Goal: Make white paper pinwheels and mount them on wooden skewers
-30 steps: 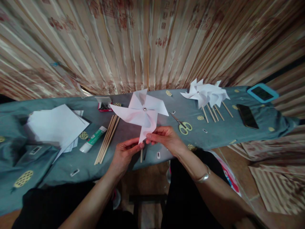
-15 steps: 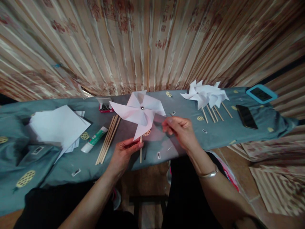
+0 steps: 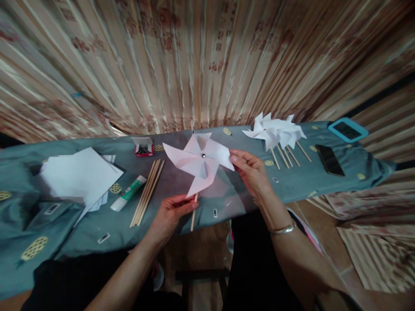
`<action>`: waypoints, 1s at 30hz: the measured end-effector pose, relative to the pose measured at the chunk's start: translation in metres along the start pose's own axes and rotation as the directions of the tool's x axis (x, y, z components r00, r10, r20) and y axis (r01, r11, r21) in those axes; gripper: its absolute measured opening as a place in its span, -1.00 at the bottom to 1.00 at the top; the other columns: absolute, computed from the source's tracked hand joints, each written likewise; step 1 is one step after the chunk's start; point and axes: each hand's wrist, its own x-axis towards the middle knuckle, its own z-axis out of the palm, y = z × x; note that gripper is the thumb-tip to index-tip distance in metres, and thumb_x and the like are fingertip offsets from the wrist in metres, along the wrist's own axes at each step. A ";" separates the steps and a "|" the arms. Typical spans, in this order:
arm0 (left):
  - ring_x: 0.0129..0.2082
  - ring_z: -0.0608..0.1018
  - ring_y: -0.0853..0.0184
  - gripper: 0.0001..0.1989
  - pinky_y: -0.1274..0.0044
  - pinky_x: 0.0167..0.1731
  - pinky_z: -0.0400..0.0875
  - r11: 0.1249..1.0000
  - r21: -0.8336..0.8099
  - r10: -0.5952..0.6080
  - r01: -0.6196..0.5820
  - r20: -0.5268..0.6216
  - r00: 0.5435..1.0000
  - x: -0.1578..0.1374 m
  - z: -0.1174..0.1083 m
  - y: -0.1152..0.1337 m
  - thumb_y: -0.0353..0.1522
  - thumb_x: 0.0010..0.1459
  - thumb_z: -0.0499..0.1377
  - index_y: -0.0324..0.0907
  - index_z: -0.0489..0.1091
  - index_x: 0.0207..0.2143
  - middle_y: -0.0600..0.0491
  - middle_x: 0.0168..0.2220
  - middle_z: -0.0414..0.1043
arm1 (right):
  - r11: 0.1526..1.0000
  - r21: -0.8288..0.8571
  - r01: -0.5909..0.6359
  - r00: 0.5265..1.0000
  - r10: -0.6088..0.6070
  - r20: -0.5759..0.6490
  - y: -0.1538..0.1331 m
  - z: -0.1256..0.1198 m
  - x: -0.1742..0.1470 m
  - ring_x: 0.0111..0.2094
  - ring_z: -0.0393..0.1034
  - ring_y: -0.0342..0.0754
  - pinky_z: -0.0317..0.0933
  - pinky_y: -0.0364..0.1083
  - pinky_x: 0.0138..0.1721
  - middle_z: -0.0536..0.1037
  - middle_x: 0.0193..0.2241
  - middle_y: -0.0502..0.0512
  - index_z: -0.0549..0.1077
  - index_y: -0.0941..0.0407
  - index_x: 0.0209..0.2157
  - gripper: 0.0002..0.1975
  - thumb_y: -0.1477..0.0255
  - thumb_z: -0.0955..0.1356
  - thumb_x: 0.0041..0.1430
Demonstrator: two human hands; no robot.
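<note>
A white paper pinwheel (image 3: 207, 166) with a silver pin at its centre stands tilted over the table. My left hand (image 3: 170, 216) is closed round its wooden stick (image 3: 193, 219), just below the blades. With thumb and fingers, my right hand (image 3: 251, 170) pinches the tip of the right-hand blade. Left of the pinwheel lie several bare wooden sticks (image 3: 147, 193) and a green and white glue stick (image 3: 129, 193). Behind them is a small red box (image 3: 144, 150) with its lid up and dark small pieces inside.
Finished-looking pinwheels (image 3: 275, 131) lie overlapping at the back right. Beyond them are a dark phone (image 3: 330, 160) and a blue-framed device (image 3: 348, 129). A stack of white paper (image 3: 76, 172) lies at the left on the grey-green cloth (image 3: 123, 237). A curtain (image 3: 194, 65) hangs behind the table.
My right hand has moved up slightly and now grips the right blade of the pinwheel. The pinwheel has shifted a little right and down, with my left hand still on its stick.
</note>
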 end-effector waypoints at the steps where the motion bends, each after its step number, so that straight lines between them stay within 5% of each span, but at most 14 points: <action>1: -0.43 0.53 0.46 -0.70 0.67 -0.29 0.38 1.000 -0.002 0.005 -0.005 -0.009 1.000 0.000 0.000 0.001 -0.34 -0.38 0.50 -0.15 0.61 -0.46 0.07 -0.43 0.62 | 1.000 0.005 0.005 1.000 -0.005 -0.010 0.000 0.000 0.000 -0.45 0.38 -0.18 0.28 -0.14 -0.32 0.59 -0.48 -0.07 0.60 0.03 -0.37 -0.68 0.29 0.57 -0.27; 9: -0.41 0.55 0.38 -0.68 0.58 -0.28 0.41 0.997 0.012 0.073 -0.072 -0.092 0.993 0.000 0.003 0.004 -0.32 -0.43 0.50 -0.15 0.61 -0.49 0.02 -0.41 0.62 | 1.000 -0.002 -0.026 1.000 0.026 -0.011 -0.002 0.006 -0.005 -0.55 0.31 -0.22 0.19 -0.19 -0.49 0.59 -0.53 -0.05 0.60 0.05 -0.42 -0.69 0.32 0.58 -0.32; 30: -0.42 0.55 0.34 -0.66 0.53 -0.25 0.42 0.990 0.022 0.143 -0.141 -0.160 0.977 -0.001 0.002 0.010 -0.31 -0.41 0.49 -0.18 0.61 -0.45 0.01 -0.42 0.62 | 0.991 -0.008 -0.137 0.983 0.137 0.122 0.005 0.029 -0.022 -0.60 0.32 -0.25 0.22 -0.21 -0.51 0.57 -0.57 -0.07 0.56 0.10 -0.50 -0.72 0.28 0.57 -0.30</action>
